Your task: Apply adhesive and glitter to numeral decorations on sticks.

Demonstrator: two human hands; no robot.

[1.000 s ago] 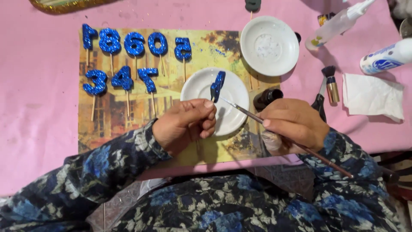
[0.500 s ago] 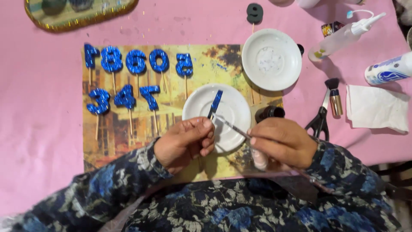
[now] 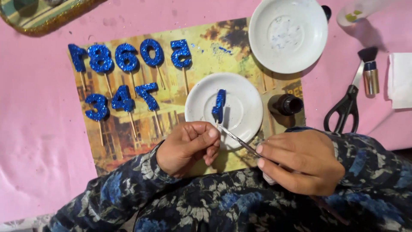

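Observation:
My left hand (image 3: 189, 146) pinches the stick of a blue glitter shape (image 3: 219, 105) and holds it upright over a small white saucer (image 3: 244, 107). My right hand (image 3: 300, 161) grips a thin paintbrush (image 3: 238, 139) whose tip reaches the base of the shape, close to my left fingertips. Several more blue glitter number shapes on sticks (image 3: 124, 58) lie in two rows on a yellowish printed sheet (image 3: 180, 86), left of the saucer.
A second, larger white saucer (image 3: 288, 32) sits at the top right. A small dark bottle (image 3: 286, 104) stands beside the near saucer. Black scissors (image 3: 345, 107), a short brush (image 3: 370, 71) and a white tissue (image 3: 401, 79) lie right on the pink cloth (image 3: 38, 129). A gold-edged tray (image 3: 40, 15) is top left.
The view has closed in on the saucer. My right hand has slid the brush tip in toward the base of the shape held by my left hand.

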